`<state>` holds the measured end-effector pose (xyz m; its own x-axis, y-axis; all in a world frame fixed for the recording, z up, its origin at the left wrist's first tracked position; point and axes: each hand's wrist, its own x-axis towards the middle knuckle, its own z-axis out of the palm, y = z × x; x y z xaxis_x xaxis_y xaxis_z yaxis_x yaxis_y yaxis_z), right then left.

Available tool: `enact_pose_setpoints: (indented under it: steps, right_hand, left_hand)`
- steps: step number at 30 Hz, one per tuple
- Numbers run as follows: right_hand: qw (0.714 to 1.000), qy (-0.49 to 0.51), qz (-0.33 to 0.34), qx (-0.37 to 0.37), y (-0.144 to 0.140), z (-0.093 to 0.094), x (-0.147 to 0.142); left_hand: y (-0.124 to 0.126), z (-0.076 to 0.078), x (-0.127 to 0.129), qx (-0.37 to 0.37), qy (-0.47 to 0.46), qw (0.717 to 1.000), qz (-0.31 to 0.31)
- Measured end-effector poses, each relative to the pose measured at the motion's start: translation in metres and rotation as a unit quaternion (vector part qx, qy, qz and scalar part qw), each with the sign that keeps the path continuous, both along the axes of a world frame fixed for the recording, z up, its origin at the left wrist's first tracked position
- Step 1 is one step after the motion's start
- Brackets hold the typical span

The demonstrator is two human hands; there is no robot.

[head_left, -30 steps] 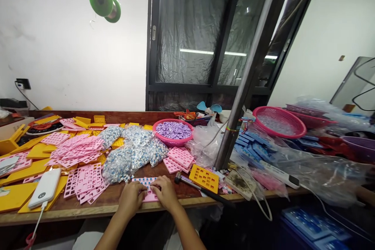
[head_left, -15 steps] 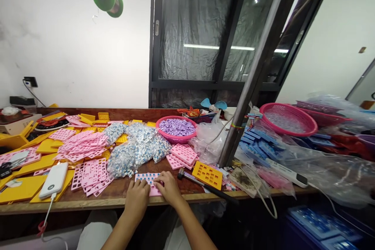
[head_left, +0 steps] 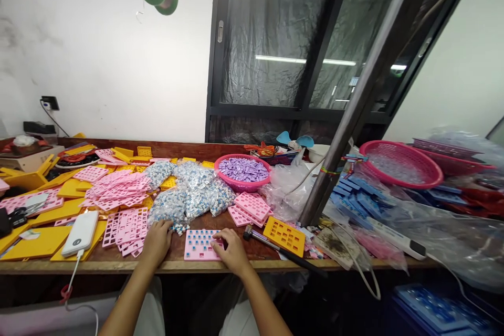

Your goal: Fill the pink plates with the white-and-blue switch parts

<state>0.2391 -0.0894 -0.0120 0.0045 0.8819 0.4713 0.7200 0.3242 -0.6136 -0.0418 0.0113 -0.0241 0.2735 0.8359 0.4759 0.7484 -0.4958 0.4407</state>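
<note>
A pink plate with square holes point(head_left: 192, 253) lies flat near the table's front edge, with rows of small blue pieces seated in it. My right hand point(head_left: 233, 253) grips its right side, thumb over the top face and fingers bent at the edge. To the left, my left hand point(head_left: 156, 245) is at the loose blue-and-white pieces point(head_left: 180, 229) beside the clear bags. Its fingers are curled, and whatever they pinch is hidden. The bags point(head_left: 197, 194), full of such pieces, lie just beyond the plate.
Pink plates point(head_left: 126, 226) and yellow plates point(head_left: 35, 241) are heaped left, near a white power bank point(head_left: 81, 233). A pink basket point(head_left: 243, 185) holds purple pieces. Right of my hands are a hammer point(head_left: 271, 244), a yellow plate point(head_left: 284, 236) and a slanted metal post point(head_left: 338, 142).
My left hand has left the pink plate and moved left to the loose pieces by the bags. My right hand stays at the plate's right side. The camera view has shifted slightly.
</note>
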Motion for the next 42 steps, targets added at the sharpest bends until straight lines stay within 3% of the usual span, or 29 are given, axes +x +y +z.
enact_pose_setpoints:
  steps: [3,10,19,25,29,35,38,42]
  right_hand:
    - [1.0,-0.01,-0.001,-0.001,0.0,0.001,0.0]
    - [0.998,-0.062,-0.012,0.007,0.0,0.01,-0.019]
    - [0.98,-0.196,0.028,-0.038,0.06,0.03,-0.094]
    - [0.981,-0.185,0.016,-0.057,0.072,0.025,-0.114]
    - [0.994,-0.101,0.01,-0.046,0.069,0.024,-0.091]
    - [0.998,0.035,-0.04,-0.025,0.045,0.017,-0.006]
    - [0.997,0.07,-0.029,-0.022,0.029,0.008,0.018]
    - [0.995,0.091,-0.019,-0.029,0.022,-0.004,0.021]
  left_hand:
    - [-0.001,-0.006,-0.004,-0.023,-0.017,1.0,-0.012]
    - [-0.006,-0.006,-0.009,-0.054,-0.066,0.991,-0.107]
    - [-0.002,-0.013,-0.011,-0.059,-0.112,0.985,-0.121]
    - [-0.004,-0.009,-0.012,-0.055,-0.122,0.984,-0.12]
    - [-0.005,-0.007,-0.013,-0.063,-0.124,0.984,-0.111]
    - [-0.019,0.005,-0.007,-0.082,-0.121,0.986,-0.08]
    - [-0.04,0.014,0.013,-0.087,-0.108,0.985,-0.1]
    - [-0.064,0.021,0.049,-0.098,-0.049,0.983,-0.15]
